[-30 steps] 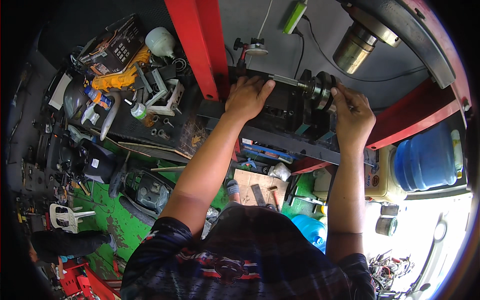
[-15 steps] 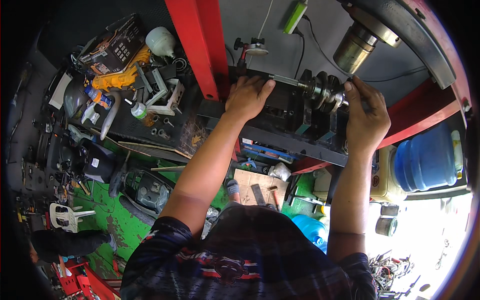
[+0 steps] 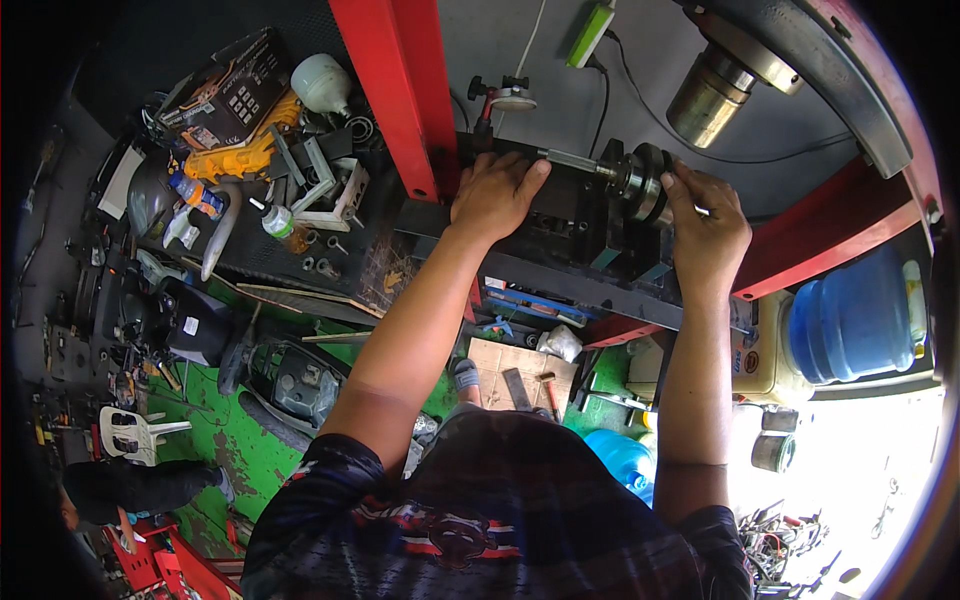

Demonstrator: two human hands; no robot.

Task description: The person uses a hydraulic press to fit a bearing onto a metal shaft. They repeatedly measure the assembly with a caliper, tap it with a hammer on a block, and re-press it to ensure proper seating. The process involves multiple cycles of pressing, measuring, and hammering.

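Observation:
A metal crankshaft [image 3: 634, 182] lies across dark upright support blocks [image 3: 604, 245] on a black steel bed [image 3: 560, 268]. Its slim end points left. My right hand [image 3: 710, 232] is closed on the right part of the crankshaft, with thumb and fingers at the round webs; its far end is partly hidden. My left hand [image 3: 497, 200] lies flat on the bed beside a red post [image 3: 400, 90], fingers stretched out and thumb close to the shaft's tip. Behind it stands a dial gauge [image 3: 514, 101] on a holder.
A metal press ram [image 3: 712, 98] hangs above my right hand. Left of the post, a bench holds a box [image 3: 225, 90], a yellow tool [image 3: 235, 155], bottles and loose parts. A blue water jug [image 3: 850, 320] stands at right. Another person [image 3: 140, 490] is at far left.
My right hand has shifted left from the crankshaft's far end onto its webs, and the webs look turned. My left hand has stayed in place. The other person's arm has moved slightly.

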